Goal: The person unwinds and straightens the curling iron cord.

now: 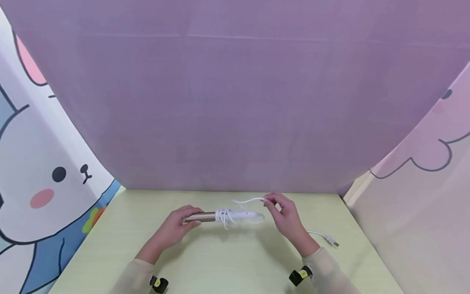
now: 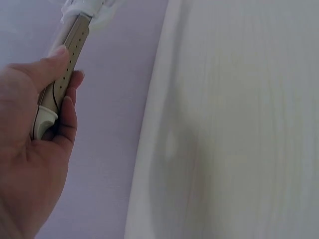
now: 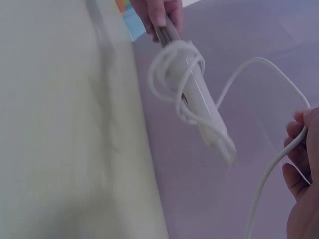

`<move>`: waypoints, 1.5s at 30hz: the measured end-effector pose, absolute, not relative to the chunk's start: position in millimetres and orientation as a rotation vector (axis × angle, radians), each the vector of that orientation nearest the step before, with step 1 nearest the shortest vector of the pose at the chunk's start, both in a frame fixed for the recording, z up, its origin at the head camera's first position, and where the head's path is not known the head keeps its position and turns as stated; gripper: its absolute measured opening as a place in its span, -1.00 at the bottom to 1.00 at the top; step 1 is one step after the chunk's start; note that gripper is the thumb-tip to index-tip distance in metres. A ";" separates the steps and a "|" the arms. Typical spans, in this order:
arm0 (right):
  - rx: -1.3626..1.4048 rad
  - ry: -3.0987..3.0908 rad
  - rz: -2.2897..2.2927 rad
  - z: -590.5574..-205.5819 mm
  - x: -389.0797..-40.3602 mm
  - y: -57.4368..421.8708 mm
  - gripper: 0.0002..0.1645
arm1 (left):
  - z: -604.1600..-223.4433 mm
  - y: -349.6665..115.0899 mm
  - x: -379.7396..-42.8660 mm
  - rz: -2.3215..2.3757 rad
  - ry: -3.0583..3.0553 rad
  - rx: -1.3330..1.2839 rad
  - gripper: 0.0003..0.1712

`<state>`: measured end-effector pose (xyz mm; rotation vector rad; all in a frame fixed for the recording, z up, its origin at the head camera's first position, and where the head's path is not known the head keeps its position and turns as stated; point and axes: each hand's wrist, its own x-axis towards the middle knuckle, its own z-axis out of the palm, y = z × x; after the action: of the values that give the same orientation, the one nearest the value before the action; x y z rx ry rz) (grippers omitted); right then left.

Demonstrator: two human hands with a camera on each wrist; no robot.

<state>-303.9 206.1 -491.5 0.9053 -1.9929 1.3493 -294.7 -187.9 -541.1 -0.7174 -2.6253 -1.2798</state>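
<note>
My left hand (image 1: 175, 226) grips the gold handle of a hair straightener (image 1: 206, 217), its thumb along the near side. The white end points right, raised over the table, with several loose turns of white cord (image 3: 185, 82) wound round it. From these turns a free length of cord (image 1: 252, 199) arches across to my right hand (image 1: 288, 218), which pinches it between thumb and fingers beyond the tip. In the left wrist view, a row of small holes runs along the handle (image 2: 74, 50). The white two-pin plug (image 1: 333, 242) hangs right of my right wrist on its cord.
A pale wood-grain table (image 1: 220, 265) lies below both hands. Behind it rises a purple cloth panel (image 1: 235, 114). Cartoon-printed panels stand at the left (image 1: 40, 163) and the right (image 1: 422, 196).
</note>
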 end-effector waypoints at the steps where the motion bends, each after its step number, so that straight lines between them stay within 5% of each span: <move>1: 0.897 -1.979 1.348 -491.3 -305.9 207.2 -0.70 | -541.6 -188.1 -294.9 -1.280 -2.621 -0.740 -0.63; 18: 0.522 -2.491 1.357 -538.6 -326.5 226.5 -0.92 | -538.2 -187.5 -292.1 -1.276 -2.541 -0.870 -0.65; 28: 0.637 -2.706 1.181 -568.6 -321.4 227.9 -0.94 | -530.6 -188.1 -293.0 -1.333 -2.537 -0.727 -0.61; 37: 0.723 -2.465 0.932 -576.7 -303.4 206.0 -0.43 | -533.1 -190.2 -294.6 -1.300 -2.519 -0.671 -0.61; 45: 0.855 -2.250 1.344 -568.8 -278.6 158.5 -0.57 | -533.4 -192.2 -294.6 -1.311 -2.520 -0.645 -0.64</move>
<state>-278.6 158.5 -568.8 0.8549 -2.2500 1.3436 -294.6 -192.2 -533.4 -0.6448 -2.5202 -1.3105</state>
